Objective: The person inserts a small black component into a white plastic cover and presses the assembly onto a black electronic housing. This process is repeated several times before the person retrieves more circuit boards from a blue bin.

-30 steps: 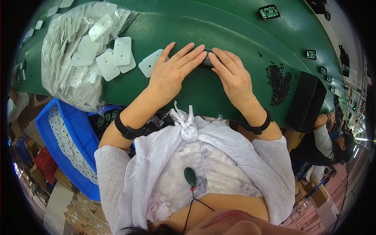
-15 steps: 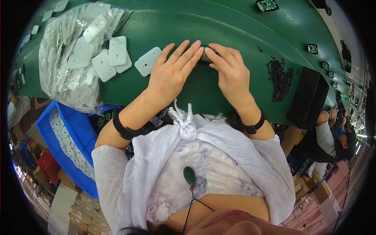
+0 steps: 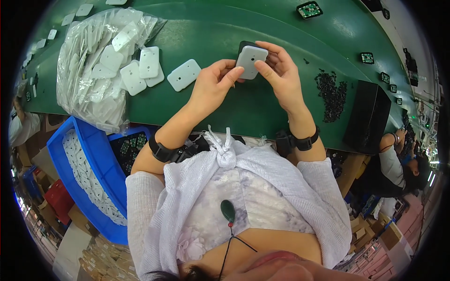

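Note:
Above the green table, a small black case with a white plate (image 3: 251, 65) on its face is raised and tilted toward me. My right hand (image 3: 284, 77) grips it along the right side, thumb at the plate's edge and fingers behind. My left hand (image 3: 212, 88) is closed at its left edge, thumb and curled fingers against the lower corner. A loose white plate (image 3: 183, 75) lies left of my left hand, and a few more white plates (image 3: 149, 62) overlap farther left. The back of the case is hidden.
A clear bag of white plates (image 3: 89, 65) fills the table's left. On the right are a heap of small black parts (image 3: 332, 96) and a black box (image 3: 368, 117). Cases with green circuit boards (image 3: 309, 10) sit farther off. A blue bin (image 3: 101, 173) stands lower left.
Both hands were flat over the case on the table. Now the case is lifted and tipped up, its white plate showing, and my fingers have curled around its sides.

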A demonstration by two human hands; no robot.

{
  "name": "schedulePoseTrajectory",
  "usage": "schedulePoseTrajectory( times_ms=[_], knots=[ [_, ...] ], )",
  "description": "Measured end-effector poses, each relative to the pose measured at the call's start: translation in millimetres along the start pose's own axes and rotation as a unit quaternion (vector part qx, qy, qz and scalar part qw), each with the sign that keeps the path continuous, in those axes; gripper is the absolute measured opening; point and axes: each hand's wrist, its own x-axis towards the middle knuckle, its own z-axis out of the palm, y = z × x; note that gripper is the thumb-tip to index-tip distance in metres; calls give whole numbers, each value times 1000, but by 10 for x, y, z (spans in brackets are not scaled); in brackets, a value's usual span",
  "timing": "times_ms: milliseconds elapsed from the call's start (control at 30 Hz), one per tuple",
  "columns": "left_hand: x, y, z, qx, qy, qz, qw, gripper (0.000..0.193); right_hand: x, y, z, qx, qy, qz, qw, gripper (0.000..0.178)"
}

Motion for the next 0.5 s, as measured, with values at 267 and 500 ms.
schedulePoseTrajectory(
  times_ms=[267,500],
  knots=[
    [28,10,-1,-17,-5,-8,1000,37,108,13,104,-17,31,-23,999,38],
    [-5,37,-147,192,81,183,961,34,689,-73,-144,-88,36,-118,988,35]
  ],
)
